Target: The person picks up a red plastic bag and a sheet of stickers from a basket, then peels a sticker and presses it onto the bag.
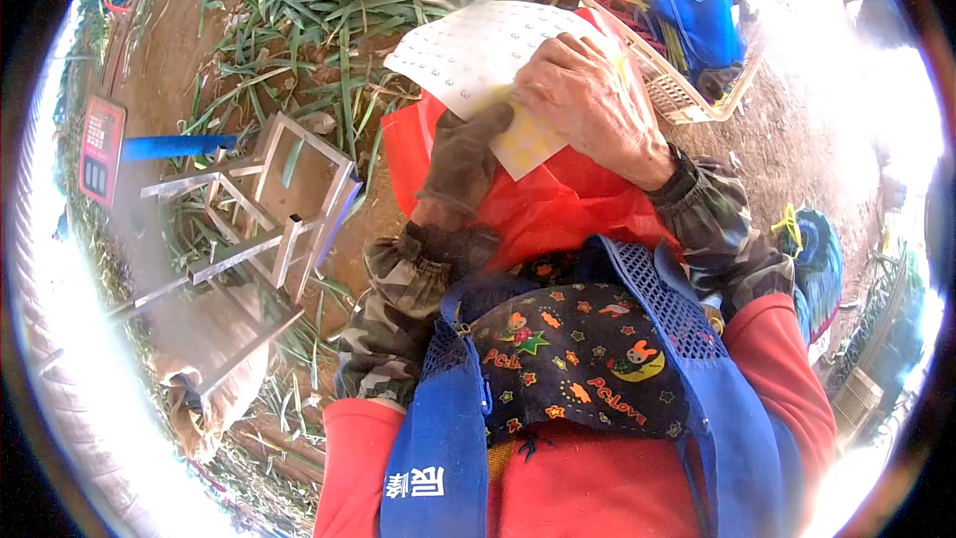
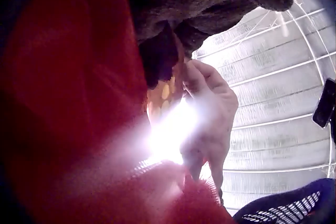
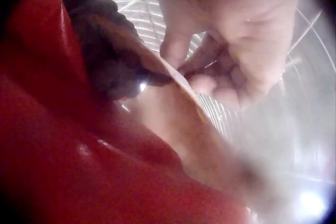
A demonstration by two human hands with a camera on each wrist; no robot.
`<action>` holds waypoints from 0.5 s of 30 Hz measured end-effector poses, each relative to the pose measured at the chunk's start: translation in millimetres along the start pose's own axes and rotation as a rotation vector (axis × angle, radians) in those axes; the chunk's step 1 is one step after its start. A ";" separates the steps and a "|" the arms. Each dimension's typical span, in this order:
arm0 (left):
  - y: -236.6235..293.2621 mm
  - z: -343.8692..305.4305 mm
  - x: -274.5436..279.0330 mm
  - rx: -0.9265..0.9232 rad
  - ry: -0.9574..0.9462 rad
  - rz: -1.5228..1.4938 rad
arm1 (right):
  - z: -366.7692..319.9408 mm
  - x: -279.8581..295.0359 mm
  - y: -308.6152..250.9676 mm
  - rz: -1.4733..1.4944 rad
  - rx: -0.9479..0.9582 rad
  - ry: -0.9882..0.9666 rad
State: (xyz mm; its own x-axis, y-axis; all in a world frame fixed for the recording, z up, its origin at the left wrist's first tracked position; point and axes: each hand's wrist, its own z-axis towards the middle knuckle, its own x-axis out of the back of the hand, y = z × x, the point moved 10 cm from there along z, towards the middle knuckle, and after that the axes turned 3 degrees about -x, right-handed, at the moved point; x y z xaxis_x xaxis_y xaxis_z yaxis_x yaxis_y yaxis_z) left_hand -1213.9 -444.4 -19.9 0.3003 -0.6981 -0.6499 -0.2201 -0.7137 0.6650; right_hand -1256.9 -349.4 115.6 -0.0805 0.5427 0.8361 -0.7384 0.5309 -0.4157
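A white label sheet with rows of small dark printed marks lies over the lap in the head view; its near corner is yellowish with paler patches. My left hand, in a dark glove, grips the sheet's near left edge. The bare right hand bends over the sheet from the right. In the right wrist view, the thumb and fingers of my right hand pinch at the sheet's edge, right beside the gloved fingers. Beneath the sheet, a red plastic bag spreads across the lap.
Cut green leaves cover the ground ahead. To the left stands a metal frame, near a red device with a display. A beige plastic basket at the upper right holds a blue bag and yellow ties.
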 end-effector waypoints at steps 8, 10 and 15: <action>1.1 -2.9 0.1 -0.028 0.008 0.062 | 0.0 -3.1 -0.9 0.012 0.032 0.071; 2.4 -2.8 -0.4 -0.032 0.027 0.048 | 1.0 -1.5 2.2 0.017 0.004 0.086; 2.8 -0.7 4.6 -0.061 0.033 0.079 | 5.2 8.8 19.2 0.186 -0.159 0.095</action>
State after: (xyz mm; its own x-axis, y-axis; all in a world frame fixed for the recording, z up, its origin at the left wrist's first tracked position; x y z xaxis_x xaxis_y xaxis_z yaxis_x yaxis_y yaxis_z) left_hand -1212.5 -449.5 -20.8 0.3146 -0.7493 -0.5827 -0.1878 -0.6508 0.7356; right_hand -1275.2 -337.8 116.9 -0.1361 0.6956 0.7054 -0.6018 0.5076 -0.6166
